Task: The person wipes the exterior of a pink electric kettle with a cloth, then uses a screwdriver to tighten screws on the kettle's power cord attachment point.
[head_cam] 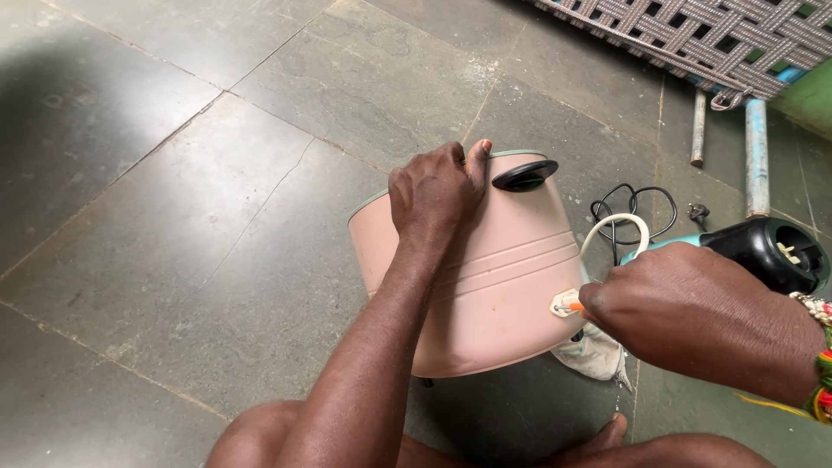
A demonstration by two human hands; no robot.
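Observation:
A pink round appliance body (485,286) with a green rim and a black handle (525,175) lies tilted on the stone floor. My left hand (436,195) presses on its upper side, thumb at the rim. My right hand (672,295) holds a small orange-tipped tool (575,307) against the white cord fitting (563,303) on the appliance's side. A white cord (611,224) loops up from that fitting.
A black and teal power tool (767,251) lies to the right with its black cable (628,208) coiled on the floor. A white cloth (594,354) sits under the appliance. A woven cot with metal legs (756,156) stands at the back right. My knees and foot are at the bottom.

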